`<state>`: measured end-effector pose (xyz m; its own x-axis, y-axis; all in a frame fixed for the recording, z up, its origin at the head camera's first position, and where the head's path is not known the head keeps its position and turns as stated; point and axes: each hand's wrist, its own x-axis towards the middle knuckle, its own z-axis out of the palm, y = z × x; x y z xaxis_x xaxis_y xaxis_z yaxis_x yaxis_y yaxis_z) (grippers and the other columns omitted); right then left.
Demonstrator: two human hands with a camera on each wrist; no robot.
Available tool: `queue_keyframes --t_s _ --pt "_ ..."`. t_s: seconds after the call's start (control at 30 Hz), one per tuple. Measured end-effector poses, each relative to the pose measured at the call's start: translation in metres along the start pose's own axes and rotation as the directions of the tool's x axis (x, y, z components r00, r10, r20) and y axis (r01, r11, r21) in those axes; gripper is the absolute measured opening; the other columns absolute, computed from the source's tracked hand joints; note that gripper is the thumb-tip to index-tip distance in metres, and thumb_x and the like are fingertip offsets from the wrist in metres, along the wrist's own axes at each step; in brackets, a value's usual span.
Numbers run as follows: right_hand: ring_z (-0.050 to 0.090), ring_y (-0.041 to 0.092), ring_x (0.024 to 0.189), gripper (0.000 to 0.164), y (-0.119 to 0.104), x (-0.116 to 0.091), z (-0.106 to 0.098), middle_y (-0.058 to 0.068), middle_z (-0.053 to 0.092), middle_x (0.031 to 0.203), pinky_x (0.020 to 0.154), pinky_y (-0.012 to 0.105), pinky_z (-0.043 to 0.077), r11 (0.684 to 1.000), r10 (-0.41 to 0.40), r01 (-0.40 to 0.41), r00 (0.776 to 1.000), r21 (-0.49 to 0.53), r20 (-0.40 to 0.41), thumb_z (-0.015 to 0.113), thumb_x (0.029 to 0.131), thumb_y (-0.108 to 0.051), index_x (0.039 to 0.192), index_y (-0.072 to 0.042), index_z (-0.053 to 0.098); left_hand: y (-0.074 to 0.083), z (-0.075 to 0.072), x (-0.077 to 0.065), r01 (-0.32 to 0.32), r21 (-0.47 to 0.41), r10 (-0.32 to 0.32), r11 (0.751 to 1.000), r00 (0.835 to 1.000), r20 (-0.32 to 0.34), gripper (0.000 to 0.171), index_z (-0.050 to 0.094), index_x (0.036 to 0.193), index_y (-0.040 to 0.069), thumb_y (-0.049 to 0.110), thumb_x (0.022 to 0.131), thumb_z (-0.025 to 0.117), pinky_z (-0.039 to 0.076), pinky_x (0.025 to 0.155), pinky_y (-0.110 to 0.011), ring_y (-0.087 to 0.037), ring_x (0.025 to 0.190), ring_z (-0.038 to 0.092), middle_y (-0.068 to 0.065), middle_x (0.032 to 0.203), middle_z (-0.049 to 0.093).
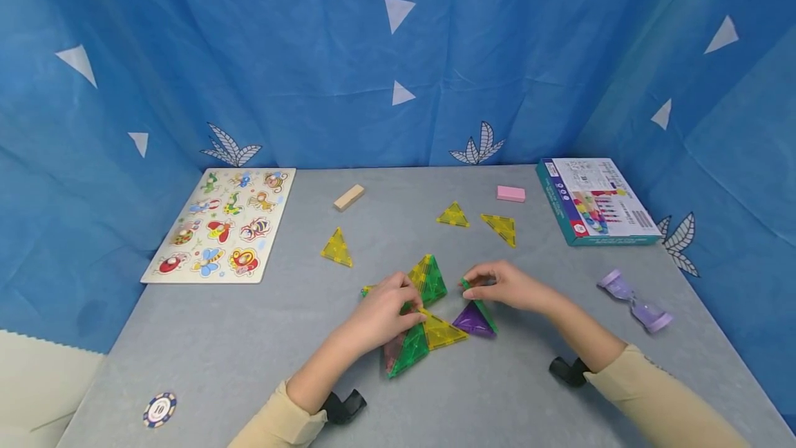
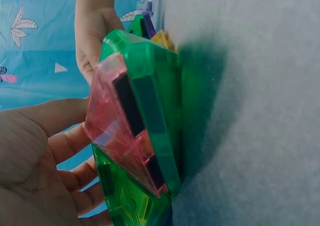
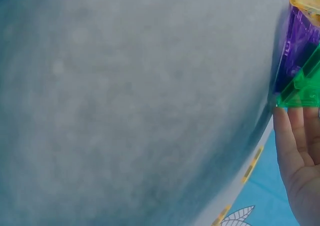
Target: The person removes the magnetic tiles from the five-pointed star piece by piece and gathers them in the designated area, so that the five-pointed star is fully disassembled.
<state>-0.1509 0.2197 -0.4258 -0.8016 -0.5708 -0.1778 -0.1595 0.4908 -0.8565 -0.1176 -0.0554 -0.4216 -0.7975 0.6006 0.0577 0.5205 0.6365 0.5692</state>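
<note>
My left hand [image 1: 387,310] is over a cluster of translucent magnetic tiles, its fingers and thumb gripping the top of the raised part. That cluster includes a pink tile [image 2: 112,113], a green tile [image 1: 415,351] and a yellow triangle [image 1: 443,332] reaching out to the right. Behind the left hand, a yellow and green peak [image 1: 433,281] stands up. My right hand [image 1: 506,286] pinches the upper end of a green triangular tile [image 1: 484,314], which leans against a purple triangle [image 1: 474,321]. The purple triangle sits at the yellow triangle's right tip. Fingers partly hide the cluster's middle.
Loose yellow triangles [image 1: 338,248] lie farther back on the grey table. Around the edges are an insect puzzle board [image 1: 219,225], a wooden block [image 1: 349,198], a pink block [image 1: 510,193], a boxed set [image 1: 597,200], a purple hourglass [image 1: 634,301] and a poker chip [image 1: 159,410].
</note>
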Motion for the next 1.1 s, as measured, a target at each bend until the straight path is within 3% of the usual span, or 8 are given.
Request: queue_keyframes --t_s 0.33,0.53,0.67,0.87,0.97,1.1 --pt "0.057 0.024 0.093 0.032 -0.007 -0.002 -0.010 0.004 0.064 0.100 0.076 0.029 0.049 0.999 0.033 -0.032 0.998 0.012 -0.056 0.064 0.089 -0.027 0.109 -0.002 0.065 0.001 -0.006 -0.002 0.012 -0.014 -0.012 1.000 1.000 -0.008 0.016 0.057 0.077 0.024 0.030 0.084 0.070 0.040 0.070 -0.027 -0.011 0.084 0.044 0.007 0.099 0.048" --pt "0.057 0.024 0.092 0.035 -0.014 -0.003 -0.017 0.006 0.064 0.099 0.075 0.029 0.050 0.999 0.038 -0.036 0.996 0.021 -0.079 0.065 0.089 -0.028 0.111 0.000 0.064 0.002 -0.006 -0.001 0.024 -0.005 -0.024 1.000 1.000 -0.004 0.023 0.056 0.096 0.019 0.031 0.083 0.071 0.045 0.075 -0.031 -0.012 0.087 0.050 0.005 0.100 0.052" --pt "0.058 0.024 0.093 0.035 -0.021 -0.003 -0.021 0.008 0.064 0.102 0.076 0.029 0.051 0.999 0.035 -0.032 0.995 0.042 -0.088 0.065 0.089 -0.026 0.112 0.001 0.064 -0.001 -0.010 0.001 0.069 -0.100 -0.068 0.993 0.998 0.007 0.037 0.054 0.114 0.013 0.032 0.086 0.068 0.047 0.084 -0.035 -0.016 0.099 0.054 0.000 0.109 0.056" --pt "0.056 0.022 0.097 0.030 -0.036 -0.004 -0.026 0.005 0.065 0.104 0.078 0.031 0.051 1.000 -0.011 0.008 0.992 -0.028 -0.124 0.066 0.088 -0.029 0.109 -0.008 0.067 -0.004 -0.021 0.008 0.079 -0.250 -0.097 0.965 0.993 -0.061 0.044 0.049 0.129 0.013 0.033 0.091 0.061 0.045 0.090 -0.041 -0.020 0.113 0.053 -0.005 0.124 0.055" --pt "0.056 0.021 0.099 0.027 -0.041 -0.003 -0.025 0.004 0.065 0.105 0.082 0.036 0.049 0.998 -0.034 0.028 0.992 -0.048 -0.120 0.067 0.087 -0.031 0.108 -0.015 0.067 -0.002 -0.023 0.014 0.083 -0.260 -0.095 0.962 0.995 -0.032 0.047 0.048 0.133 0.018 0.037 0.091 0.059 0.044 0.091 -0.041 -0.017 0.116 0.050 0.000 0.128 0.052" --pt "0.056 0.019 0.101 0.024 -0.046 -0.003 -0.022 0.002 0.066 0.105 0.089 0.042 0.045 0.997 -0.060 0.055 0.992 -0.048 -0.106 0.066 0.087 -0.031 0.107 -0.018 0.067 0.006 -0.021 0.026 0.072 -0.266 -0.059 0.961 0.997 0.057 0.056 0.043 0.139 0.019 0.042 0.091 0.058 0.043 0.094 -0.040 -0.018 0.121 0.046 0.003 0.136 0.046"
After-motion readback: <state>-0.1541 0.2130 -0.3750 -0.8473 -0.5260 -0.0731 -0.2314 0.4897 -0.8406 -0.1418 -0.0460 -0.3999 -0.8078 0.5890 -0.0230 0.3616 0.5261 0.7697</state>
